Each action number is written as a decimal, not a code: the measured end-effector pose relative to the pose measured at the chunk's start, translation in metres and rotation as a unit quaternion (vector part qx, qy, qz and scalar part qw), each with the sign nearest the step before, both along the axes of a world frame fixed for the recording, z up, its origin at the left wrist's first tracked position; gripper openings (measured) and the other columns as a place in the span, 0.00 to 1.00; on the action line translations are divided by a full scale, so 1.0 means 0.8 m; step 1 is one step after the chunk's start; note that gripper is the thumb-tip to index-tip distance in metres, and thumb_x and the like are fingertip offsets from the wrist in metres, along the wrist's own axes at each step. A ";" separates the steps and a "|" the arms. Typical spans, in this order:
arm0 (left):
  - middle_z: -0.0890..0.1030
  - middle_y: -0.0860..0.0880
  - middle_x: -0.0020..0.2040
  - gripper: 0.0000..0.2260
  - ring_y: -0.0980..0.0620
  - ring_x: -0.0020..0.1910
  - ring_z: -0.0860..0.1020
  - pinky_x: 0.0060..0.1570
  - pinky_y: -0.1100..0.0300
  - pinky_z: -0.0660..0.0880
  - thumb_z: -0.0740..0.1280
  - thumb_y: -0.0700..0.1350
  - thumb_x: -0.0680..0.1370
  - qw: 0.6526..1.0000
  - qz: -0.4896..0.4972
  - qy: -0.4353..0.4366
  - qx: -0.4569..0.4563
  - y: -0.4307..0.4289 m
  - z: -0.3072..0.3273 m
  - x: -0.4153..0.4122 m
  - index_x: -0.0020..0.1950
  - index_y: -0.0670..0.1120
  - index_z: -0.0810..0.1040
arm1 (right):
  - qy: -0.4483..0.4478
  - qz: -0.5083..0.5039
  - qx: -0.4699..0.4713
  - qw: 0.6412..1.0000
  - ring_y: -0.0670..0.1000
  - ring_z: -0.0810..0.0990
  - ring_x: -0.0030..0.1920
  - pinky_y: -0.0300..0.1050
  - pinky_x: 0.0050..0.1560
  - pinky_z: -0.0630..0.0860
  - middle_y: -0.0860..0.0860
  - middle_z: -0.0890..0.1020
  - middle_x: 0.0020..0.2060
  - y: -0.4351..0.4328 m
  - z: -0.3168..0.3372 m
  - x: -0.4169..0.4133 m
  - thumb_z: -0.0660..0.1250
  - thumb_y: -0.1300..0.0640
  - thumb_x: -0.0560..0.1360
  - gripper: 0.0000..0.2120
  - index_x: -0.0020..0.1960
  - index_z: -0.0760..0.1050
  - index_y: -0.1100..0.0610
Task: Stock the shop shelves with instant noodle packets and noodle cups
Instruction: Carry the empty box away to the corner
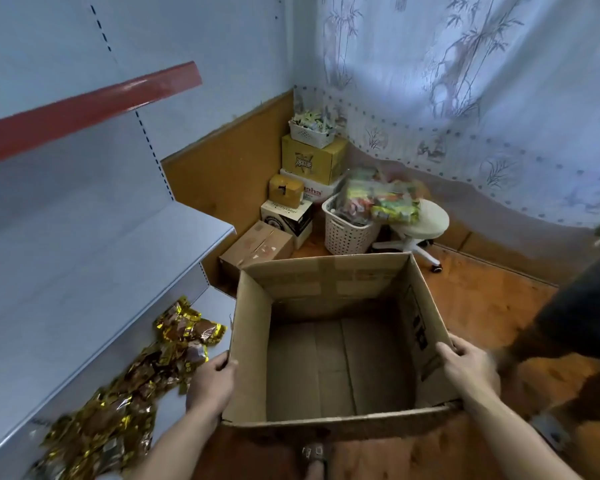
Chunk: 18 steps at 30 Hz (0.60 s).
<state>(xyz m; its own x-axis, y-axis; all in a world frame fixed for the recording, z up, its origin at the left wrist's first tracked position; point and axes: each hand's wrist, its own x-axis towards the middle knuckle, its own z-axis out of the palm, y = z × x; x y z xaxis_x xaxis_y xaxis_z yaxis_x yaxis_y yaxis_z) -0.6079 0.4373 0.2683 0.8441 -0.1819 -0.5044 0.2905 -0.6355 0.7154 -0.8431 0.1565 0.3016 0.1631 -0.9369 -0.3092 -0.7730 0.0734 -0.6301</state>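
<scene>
Box [326, 282] of brown cardboard, top flaps open and bare bottom showing, hangs between both hands above the wooden floor. The left hand [212, 382] grips the left wall, fingers curled over its rim. The right hand [468, 368] grips the right wall near the close corner, fingers bent round the edge. Just left of the box, gold noodle packets [181, 334] lie in a loose heap on the lowest shelf [215, 299], beside the left hand. Above it are a wider grey shelf [101, 254] and one with a red strip [84, 109]. In the far corner stands a stack of cartons [312, 161] with a small basket [310, 133] on top. Next to it, a bag [378, 199] of bright packets rests across a white basket [347, 233] and a stool [430, 216]. A sandalled foot [314, 459] shows below the box.
</scene>
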 end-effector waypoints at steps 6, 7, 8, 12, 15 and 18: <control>0.74 0.56 0.35 0.08 0.48 0.40 0.75 0.46 0.55 0.74 0.63 0.44 0.82 1.000 0.004 -0.001 -0.001 -0.151 -0.005 0.101 0.44 0.55 0.74 | 0.014 -0.003 -0.010 1.000 0.58 0.77 0.55 0.46 0.45 0.71 0.55 0.81 0.61 -0.137 0.012 0.101 0.64 0.52 0.80 0.15 0.66 0.78 0.51; 0.74 0.56 0.36 0.06 0.51 0.38 0.74 0.42 0.57 0.71 0.62 0.45 0.82 1.000 -0.002 -0.005 0.000 -0.173 0.000 0.114 0.48 0.54 0.75 | 0.013 -0.005 -0.012 1.000 0.57 0.76 0.54 0.46 0.44 0.71 0.55 0.81 0.61 -0.159 0.015 0.116 0.63 0.52 0.81 0.15 0.66 0.77 0.51; 0.77 0.55 0.40 0.06 0.51 0.40 0.73 0.42 0.57 0.71 0.62 0.45 0.82 1.000 -0.009 -0.004 0.001 -0.193 0.003 0.127 0.52 0.54 0.77 | 0.013 -0.006 -0.016 1.000 0.56 0.77 0.53 0.46 0.45 0.72 0.54 0.81 0.60 -0.181 0.016 0.130 0.63 0.51 0.81 0.16 0.67 0.77 0.51; 0.81 0.48 0.61 0.14 0.48 0.50 0.77 0.51 0.53 0.76 0.62 0.46 0.82 1.000 0.001 -0.002 -0.005 -0.256 -0.003 0.177 0.67 0.48 0.78 | 0.008 0.005 -0.015 1.000 0.58 0.78 0.56 0.50 0.52 0.76 0.52 0.83 0.59 -0.258 0.018 0.187 0.64 0.50 0.79 0.16 0.66 0.78 0.47; 0.80 0.48 0.64 0.15 0.46 0.56 0.78 0.54 0.52 0.76 0.63 0.47 0.82 1.000 0.027 0.006 0.002 -0.299 -0.012 0.208 0.68 0.48 0.77 | 0.008 0.032 -0.009 0.999 0.59 0.78 0.58 0.51 0.54 0.76 0.52 0.83 0.59 -0.319 0.011 0.234 0.65 0.49 0.78 0.16 0.65 0.78 0.45; 0.78 0.48 0.66 0.16 0.44 0.62 0.77 0.61 0.47 0.75 0.64 0.47 0.81 0.997 0.072 0.026 0.006 -0.339 -0.030 0.231 0.69 0.48 0.76 | 0.018 0.068 0.008 0.997 0.59 0.78 0.60 0.51 0.55 0.74 0.52 0.82 0.60 -0.384 -0.011 0.281 0.65 0.48 0.78 0.16 0.65 0.78 0.45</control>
<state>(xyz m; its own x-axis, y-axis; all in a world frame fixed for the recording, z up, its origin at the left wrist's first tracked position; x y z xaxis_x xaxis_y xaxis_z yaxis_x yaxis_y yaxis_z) -0.4231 0.1664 0.2440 0.8336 -0.0536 -0.5497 0.4164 -0.5929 0.6893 -0.6182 -0.1504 0.2931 0.2772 -0.9016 -0.3322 -0.7985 -0.0239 -0.6015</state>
